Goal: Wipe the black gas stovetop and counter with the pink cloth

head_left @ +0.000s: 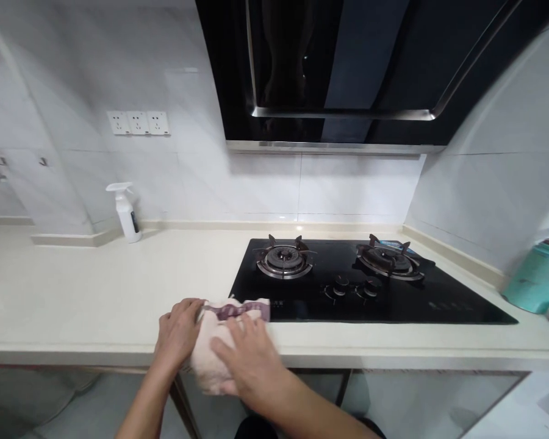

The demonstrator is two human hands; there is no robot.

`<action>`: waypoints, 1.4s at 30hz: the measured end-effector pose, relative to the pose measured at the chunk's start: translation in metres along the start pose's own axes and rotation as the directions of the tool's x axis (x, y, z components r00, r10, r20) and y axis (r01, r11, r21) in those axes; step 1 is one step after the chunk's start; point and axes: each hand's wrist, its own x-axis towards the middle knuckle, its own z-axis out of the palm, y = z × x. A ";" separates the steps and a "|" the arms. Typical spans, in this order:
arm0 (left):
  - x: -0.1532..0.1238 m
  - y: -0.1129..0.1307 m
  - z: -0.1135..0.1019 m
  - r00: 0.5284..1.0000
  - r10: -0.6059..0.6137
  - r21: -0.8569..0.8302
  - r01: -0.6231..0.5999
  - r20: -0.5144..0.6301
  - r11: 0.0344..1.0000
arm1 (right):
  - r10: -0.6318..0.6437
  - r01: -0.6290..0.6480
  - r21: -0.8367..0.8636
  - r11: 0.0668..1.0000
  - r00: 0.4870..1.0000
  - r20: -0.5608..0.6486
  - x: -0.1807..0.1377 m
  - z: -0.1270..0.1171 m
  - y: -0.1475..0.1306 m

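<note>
The pale countertop (178, 280) carries a white spray bottle (128, 218) at the frame's left, a black stove (322, 262) right of centre, a green container (536, 277) at far right.

Both hands (178, 332) on a pale cloth (207, 360), black gas stove (332, 259) alongside, white spray bottle (127, 218), dark range hood (302, 67) above

One head cam: looks fwd & down from head ht, near counter (119, 280), w/ back wall (201, 183) beyond.
</note>
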 end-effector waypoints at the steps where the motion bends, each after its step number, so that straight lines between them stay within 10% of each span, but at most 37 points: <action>1: 0.002 -0.003 0.000 1.000 -0.005 -0.007 0.006 0.010 1.000 | -0.023 0.023 -0.013 1.000 1.000 0.004 0.013 0.004 -0.009; 10: 0.007 -0.005 0.000 1.000 -0.014 0.039 0.013 0.015 0.999 | 0.055 -0.054 0.045 0.998 0.998 -0.028 -0.026 0.018 0.019; 19: 0.009 0.001 -0.006 0.996 -0.044 0.023 0.042 0.072 0.999 | 0.245 -0.269 -0.040 0.962 0.922 -0.301 -0.211 -0.007 0.150; 30: 0.012 -0.006 -0.001 0.998 -0.019 0.044 0.016 0.053 0.999 | 0.570 -0.586 0.051 0.809 0.761 -0.310 -0.432 -0.048 0.340; 36: 0.011 0.000 -0.001 0.998 -0.025 0.056 0.022 0.058 0.998 | 0.606 -0.638 0.058 0.768 0.694 -0.389 -0.421 -0.049 0.356; 42: 0.011 0.004 0.001 0.998 -0.047 0.053 0.046 0.031 0.998 | 0.688 -0.779 -0.048 0.625 0.579 -0.437 -0.323 -0.041 0.262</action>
